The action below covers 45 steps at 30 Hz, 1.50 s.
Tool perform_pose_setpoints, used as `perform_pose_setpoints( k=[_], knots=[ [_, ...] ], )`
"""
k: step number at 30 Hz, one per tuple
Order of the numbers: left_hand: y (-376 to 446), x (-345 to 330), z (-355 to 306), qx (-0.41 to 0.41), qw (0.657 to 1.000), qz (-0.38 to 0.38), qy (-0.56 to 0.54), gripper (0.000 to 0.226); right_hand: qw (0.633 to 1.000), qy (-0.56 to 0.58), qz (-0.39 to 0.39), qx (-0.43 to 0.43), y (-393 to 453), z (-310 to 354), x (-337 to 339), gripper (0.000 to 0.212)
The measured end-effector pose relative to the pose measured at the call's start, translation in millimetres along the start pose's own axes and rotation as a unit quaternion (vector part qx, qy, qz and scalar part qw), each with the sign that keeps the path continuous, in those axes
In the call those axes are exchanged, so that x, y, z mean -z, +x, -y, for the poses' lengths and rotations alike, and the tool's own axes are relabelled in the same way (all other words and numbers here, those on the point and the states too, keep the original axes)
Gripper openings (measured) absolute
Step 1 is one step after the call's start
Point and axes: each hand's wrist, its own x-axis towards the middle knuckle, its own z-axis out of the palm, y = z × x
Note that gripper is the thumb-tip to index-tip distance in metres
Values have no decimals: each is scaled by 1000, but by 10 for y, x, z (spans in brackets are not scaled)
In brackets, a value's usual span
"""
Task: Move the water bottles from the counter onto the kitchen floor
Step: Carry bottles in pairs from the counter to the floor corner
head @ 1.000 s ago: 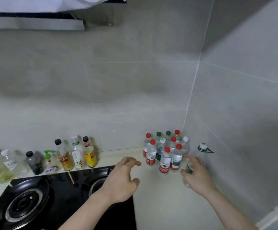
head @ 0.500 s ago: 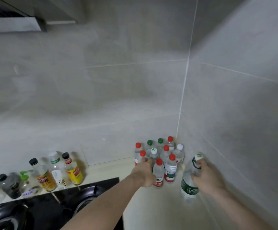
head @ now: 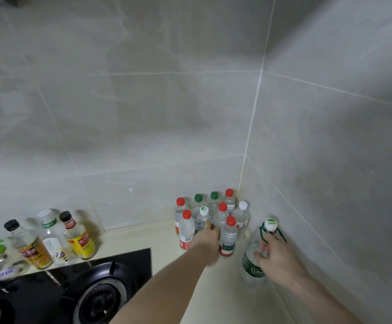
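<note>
Where grey tiled walls (head: 143,113) corner — cream counter (head: 162,256).

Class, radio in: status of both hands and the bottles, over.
Right hand grips large bottle, upright on counter. Left hand reaching into small bottle cluster; grip hidden. Nothing blocking.

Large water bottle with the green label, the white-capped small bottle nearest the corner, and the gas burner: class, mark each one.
Large water bottle (head: 252,265), head view, on its green label.
White-capped small bottle (head: 243,205), head view, on its cap.
Gas burner (head: 101,302), head view, on its black centre.
</note>
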Motion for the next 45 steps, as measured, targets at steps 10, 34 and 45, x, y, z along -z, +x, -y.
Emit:
perform_pose_setpoints(
  k=[10, 34, 45],
  knots=[
    [-695, -31, 295, 13, 989, -90, -115, 20, 996, 13, 81, 26, -82, 477, 266, 24],
    [-5463, 614, 2518, 237, 889, -326, -218, 16, 894, 23, 258, 366, -2157, 4048, -558, 40],
    [-7646, 296, 3224, 401, 799, -402, -197, 18, 786, 12, 366, 499, -3592, 5596, -1370, 42]
  ],
)
